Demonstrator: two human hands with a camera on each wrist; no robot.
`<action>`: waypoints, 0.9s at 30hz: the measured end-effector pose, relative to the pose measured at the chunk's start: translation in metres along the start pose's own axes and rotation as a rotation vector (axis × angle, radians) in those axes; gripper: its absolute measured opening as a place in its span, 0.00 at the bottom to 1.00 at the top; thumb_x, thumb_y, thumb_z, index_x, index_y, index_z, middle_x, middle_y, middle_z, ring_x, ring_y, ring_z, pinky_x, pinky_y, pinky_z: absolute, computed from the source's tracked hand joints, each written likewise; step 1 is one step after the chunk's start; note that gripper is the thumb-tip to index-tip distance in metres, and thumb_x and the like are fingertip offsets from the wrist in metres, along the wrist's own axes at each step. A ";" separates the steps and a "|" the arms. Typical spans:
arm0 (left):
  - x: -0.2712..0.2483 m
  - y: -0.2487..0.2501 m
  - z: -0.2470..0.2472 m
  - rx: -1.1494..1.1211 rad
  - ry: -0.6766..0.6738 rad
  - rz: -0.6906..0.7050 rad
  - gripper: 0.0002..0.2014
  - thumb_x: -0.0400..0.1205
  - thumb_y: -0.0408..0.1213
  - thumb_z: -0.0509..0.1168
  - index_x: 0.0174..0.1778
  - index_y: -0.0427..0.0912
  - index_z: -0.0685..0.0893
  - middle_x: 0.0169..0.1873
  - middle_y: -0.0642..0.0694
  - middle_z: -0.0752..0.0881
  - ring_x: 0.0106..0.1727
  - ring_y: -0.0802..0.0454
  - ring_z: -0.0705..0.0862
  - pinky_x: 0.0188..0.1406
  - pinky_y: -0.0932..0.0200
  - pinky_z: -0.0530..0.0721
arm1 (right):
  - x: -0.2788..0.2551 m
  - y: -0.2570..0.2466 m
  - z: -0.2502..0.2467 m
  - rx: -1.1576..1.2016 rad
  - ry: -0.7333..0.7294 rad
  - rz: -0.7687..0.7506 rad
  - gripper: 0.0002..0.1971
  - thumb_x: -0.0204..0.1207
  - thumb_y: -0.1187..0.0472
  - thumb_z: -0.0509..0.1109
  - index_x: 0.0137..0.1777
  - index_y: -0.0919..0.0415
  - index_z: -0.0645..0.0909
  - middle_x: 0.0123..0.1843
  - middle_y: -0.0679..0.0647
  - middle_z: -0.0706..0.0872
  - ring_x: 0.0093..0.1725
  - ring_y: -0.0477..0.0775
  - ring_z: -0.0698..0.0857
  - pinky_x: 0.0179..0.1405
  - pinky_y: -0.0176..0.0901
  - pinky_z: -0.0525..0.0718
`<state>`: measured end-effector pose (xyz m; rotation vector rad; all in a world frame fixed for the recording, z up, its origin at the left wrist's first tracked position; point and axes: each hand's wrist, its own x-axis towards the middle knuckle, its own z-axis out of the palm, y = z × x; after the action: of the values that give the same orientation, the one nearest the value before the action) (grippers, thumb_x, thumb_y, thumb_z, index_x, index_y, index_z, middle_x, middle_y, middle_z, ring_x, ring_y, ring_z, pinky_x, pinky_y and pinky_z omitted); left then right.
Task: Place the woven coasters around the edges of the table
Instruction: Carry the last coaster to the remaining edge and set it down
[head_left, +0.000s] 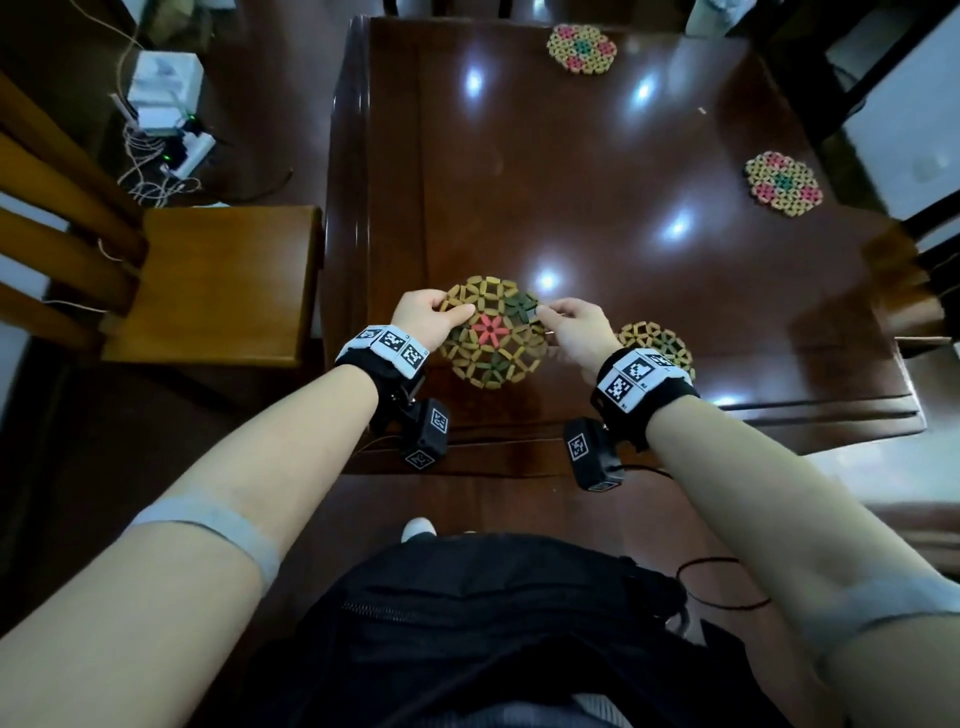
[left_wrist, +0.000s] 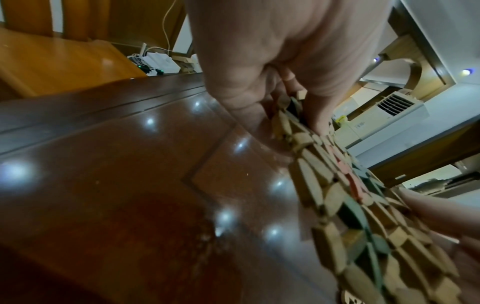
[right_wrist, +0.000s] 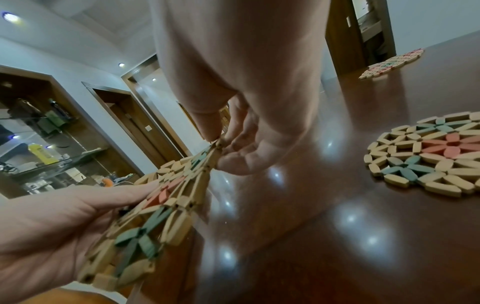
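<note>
Above the table's near edge, a woven coaster (head_left: 491, 332) hangs between two hands.
Left hand (head_left: 423, 319) pinches its 9 o'clock rim, right hand (head_left: 579, 327) its 3 o'clock rim, clear of the dark table (head_left: 571, 171). Second coaster (head_left: 657, 343) lies just right; others at 12 (head_left: 581, 49) and 2 o'clock (head_left: 783, 183). No legible writing.

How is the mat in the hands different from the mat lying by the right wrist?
The held mat is up off the table; the near mat lies flat on it. The held mat is pinched by the left hand and right hand; nothing touches the near mat. The held mat is tilted; the near mat is level. Both have a pink flower middle, green flowers and tan pieces.
</note>
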<state>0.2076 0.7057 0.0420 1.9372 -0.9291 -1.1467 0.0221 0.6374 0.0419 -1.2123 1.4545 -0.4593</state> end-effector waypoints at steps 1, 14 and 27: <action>-0.002 -0.003 -0.001 -0.026 -0.004 -0.018 0.16 0.76 0.46 0.72 0.47 0.33 0.88 0.47 0.38 0.90 0.50 0.43 0.88 0.55 0.42 0.87 | -0.002 0.002 0.001 0.003 -0.028 0.015 0.06 0.78 0.56 0.69 0.47 0.57 0.85 0.44 0.58 0.87 0.37 0.55 0.86 0.26 0.41 0.87; -0.008 -0.004 -0.013 -0.186 -0.060 -0.072 0.13 0.80 0.44 0.68 0.54 0.40 0.87 0.53 0.39 0.89 0.53 0.44 0.89 0.53 0.40 0.89 | -0.007 -0.002 0.007 0.008 -0.079 0.011 0.04 0.80 0.63 0.67 0.44 0.59 0.82 0.32 0.51 0.82 0.25 0.43 0.80 0.15 0.29 0.75; 0.097 -0.040 -0.146 0.055 -0.192 0.038 0.15 0.79 0.46 0.68 0.53 0.38 0.88 0.51 0.39 0.90 0.55 0.43 0.88 0.60 0.43 0.85 | 0.025 -0.036 0.158 0.166 0.082 0.204 0.15 0.77 0.56 0.69 0.61 0.61 0.79 0.53 0.58 0.86 0.46 0.53 0.86 0.40 0.42 0.88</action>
<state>0.3833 0.6731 0.0227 1.8678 -1.1037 -1.3146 0.1823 0.6548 0.0124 -0.9125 1.5594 -0.4832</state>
